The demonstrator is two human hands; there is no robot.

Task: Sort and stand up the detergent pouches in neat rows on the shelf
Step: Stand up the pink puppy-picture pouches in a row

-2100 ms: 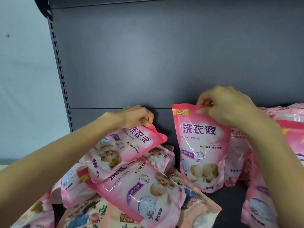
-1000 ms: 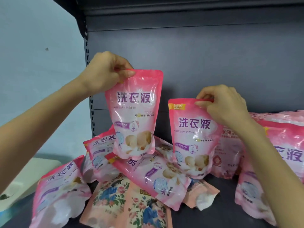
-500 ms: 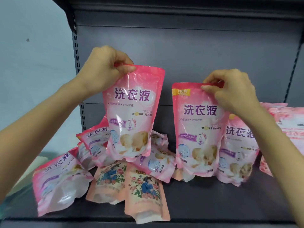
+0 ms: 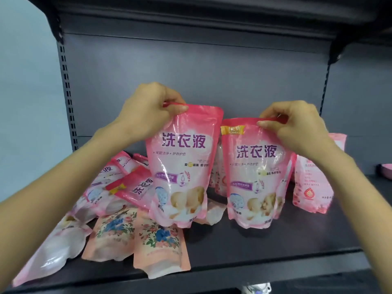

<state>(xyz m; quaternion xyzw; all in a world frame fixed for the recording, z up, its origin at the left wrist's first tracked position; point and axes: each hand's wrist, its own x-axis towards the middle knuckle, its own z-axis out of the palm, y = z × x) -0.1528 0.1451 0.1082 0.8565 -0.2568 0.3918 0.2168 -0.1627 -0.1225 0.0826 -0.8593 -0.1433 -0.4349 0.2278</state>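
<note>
My left hand [image 4: 148, 111] pinches the top edge of a pink detergent pouch [image 4: 180, 166] that hangs upright over the fallen pile. My right hand [image 4: 297, 128] pinches the top of a second pink pouch [image 4: 256, 175], upright with its base at the dark shelf board [image 4: 265, 249]. The two pouches are side by side, faces toward me. To the left, several pink pouches [image 4: 131, 185] lie tumbled. Two floral peach pouches [image 4: 161, 242] lie flat near the front edge. Behind my right wrist stands another pink pouch [image 4: 311, 187], back side toward me.
The shelf's grey back panel [image 4: 191, 66] rises behind everything, with slotted uprights at left [image 4: 67, 92] and right [image 4: 324, 92]. An upper shelf [image 4: 212, 15] overhangs. Bare board lies at the front right. A small pink object [image 4: 385, 170] sits at the far right edge.
Both pouches have come lower and closer together. The right pouch's base has come down to the board. The view has shifted right, showing more of the shelf's right side.
</note>
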